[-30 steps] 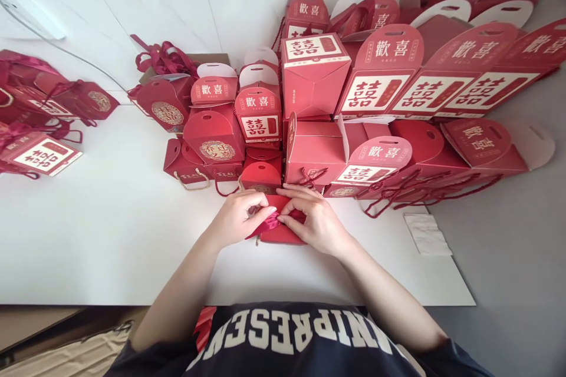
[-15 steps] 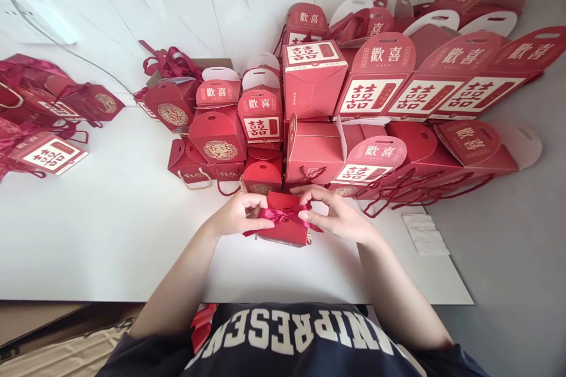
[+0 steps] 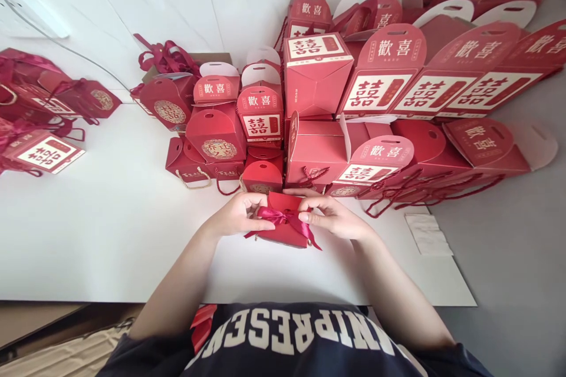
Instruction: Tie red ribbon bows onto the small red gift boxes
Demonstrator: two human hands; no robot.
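Note:
A small red gift box [image 3: 283, 234] stands on the white table [image 3: 110, 230] just in front of me. A dark red satin ribbon [image 3: 283, 216] is tied in a bow across its top, with one tail hanging off the front right corner. My left hand [image 3: 241, 217] pinches the left loop of the bow. On the other side, my right hand [image 3: 333, 216] pinches the right loop with thumb and fingers. Both hands rest against the box.
Many red gift boxes [image 3: 313, 73] with gold and white lettering are stacked along the marble wall behind. More boxes and bags [image 3: 42, 150] lie at the far left. A folded white tissue [image 3: 427, 234] sits near the table's right edge.
A second ago both hands were pressed together over the box top, hiding the knot. They have since drawn apart, and the bow and a ribbon tail now show.

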